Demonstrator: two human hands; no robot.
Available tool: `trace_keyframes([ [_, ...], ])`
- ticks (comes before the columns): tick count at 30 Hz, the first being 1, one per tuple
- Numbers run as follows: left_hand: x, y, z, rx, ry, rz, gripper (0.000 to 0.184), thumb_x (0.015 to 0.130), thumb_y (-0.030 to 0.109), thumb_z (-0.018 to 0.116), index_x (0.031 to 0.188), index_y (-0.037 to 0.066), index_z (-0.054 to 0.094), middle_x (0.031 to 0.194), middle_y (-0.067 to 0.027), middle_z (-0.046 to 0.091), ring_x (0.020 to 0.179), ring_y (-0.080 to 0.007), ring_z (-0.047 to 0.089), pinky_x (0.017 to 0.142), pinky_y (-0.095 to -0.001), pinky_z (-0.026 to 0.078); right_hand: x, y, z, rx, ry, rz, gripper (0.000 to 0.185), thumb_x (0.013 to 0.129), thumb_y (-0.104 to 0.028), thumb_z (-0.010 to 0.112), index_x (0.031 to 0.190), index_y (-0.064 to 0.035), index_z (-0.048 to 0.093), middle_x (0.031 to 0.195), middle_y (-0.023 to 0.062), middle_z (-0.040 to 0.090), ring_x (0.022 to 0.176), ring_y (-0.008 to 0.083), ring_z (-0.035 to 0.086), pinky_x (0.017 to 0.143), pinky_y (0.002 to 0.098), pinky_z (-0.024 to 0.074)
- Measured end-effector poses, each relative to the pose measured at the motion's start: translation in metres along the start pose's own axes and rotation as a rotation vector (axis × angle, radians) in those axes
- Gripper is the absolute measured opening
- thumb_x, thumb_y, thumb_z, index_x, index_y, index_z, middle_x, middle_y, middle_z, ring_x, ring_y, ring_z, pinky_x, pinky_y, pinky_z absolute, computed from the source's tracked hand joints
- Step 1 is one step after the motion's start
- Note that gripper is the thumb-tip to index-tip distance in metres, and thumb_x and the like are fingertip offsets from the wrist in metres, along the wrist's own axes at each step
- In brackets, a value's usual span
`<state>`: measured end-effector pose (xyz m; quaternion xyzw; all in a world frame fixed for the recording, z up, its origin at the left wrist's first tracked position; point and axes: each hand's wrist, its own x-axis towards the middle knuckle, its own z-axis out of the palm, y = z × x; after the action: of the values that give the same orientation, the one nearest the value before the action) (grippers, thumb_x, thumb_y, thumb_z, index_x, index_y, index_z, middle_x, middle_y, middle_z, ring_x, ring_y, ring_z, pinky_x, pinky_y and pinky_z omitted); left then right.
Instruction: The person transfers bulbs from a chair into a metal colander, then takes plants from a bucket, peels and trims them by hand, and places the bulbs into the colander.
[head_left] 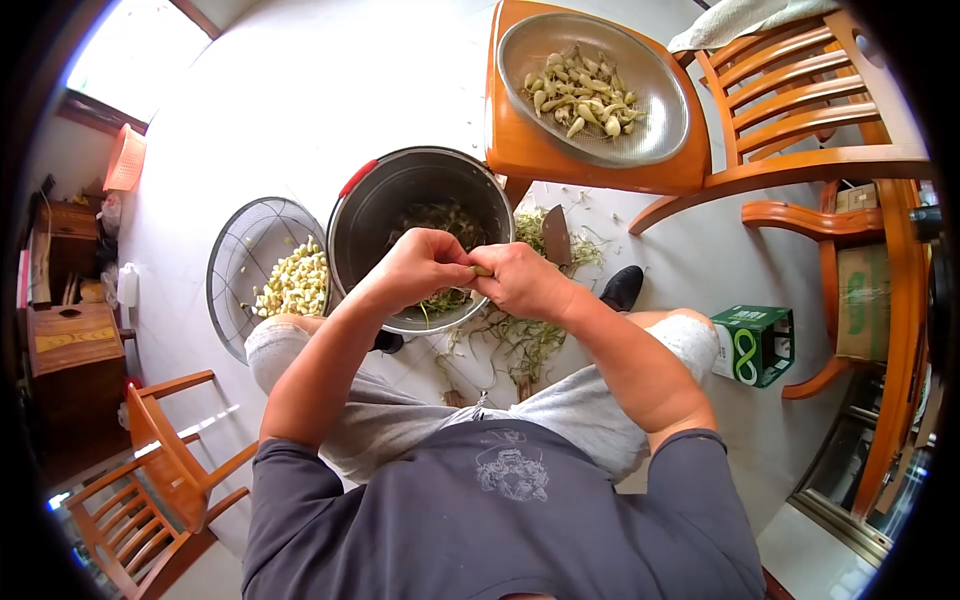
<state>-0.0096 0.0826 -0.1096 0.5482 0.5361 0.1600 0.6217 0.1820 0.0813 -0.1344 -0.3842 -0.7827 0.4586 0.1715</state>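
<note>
My left hand (425,268) and my right hand (525,283) meet over the dark pot (365,235), fingers pinched around a small greenish bulb (481,270) between them. Green and brown scraps (440,219) lie inside the pot. To its left, a wire mesh basket (232,235) holds pale peeled pieces (296,282). A metal mesh bowl (660,110) of whitish bulbs with short stems (585,90) rests on an orange wooden chair seat (505,150) at the upper right.
Leafy trimmings (520,345) and a cleaver blade (556,236) lie on the floor right of the pot. A green box (765,345) stands farther right. Wooden chairs (165,470) are at the lower left, with a wooden cabinet (75,345) above them.
</note>
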Motion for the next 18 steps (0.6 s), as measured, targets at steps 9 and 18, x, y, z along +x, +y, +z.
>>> trace_keyframes([
  [9, 0.016, -0.022, 0.003, -0.45, -0.112, 0.148, 0.049, 0.09, 0.033, 0.066, 0.119, -0.004, 0.055, 0.105, -0.0089, 0.062, 0.095, -0.0133, 0.058, 0.083, -0.0281, 0.048, -0.006, 0.002, -0.018, 0.823, 0.058, 0.342, 0.017, 0.092, -0.012, 0.062, 0.095, 0.0038, 0.063, 0.08, 0.0079, 0.067, 0.068, 0.0133, 0.066, 0.06, 0.025, 0.0548],
  [18, 0.019, -0.024, 0.019, -0.653, -0.268, -0.013, 0.022, 0.091, 0.016, 0.065, 0.101, -0.003, 0.06, 0.081, -0.0056, 0.061, 0.068, -0.0116, 0.057, 0.058, -0.0254, 0.045, -0.015, -0.004, -0.032, 0.818, 0.14, 0.313, 0.017, 0.09, -0.009, 0.064, 0.099, 0.005, 0.062, 0.084, 0.0086, 0.066, 0.072, 0.0134, 0.066, 0.063, 0.0258, 0.0557],
])
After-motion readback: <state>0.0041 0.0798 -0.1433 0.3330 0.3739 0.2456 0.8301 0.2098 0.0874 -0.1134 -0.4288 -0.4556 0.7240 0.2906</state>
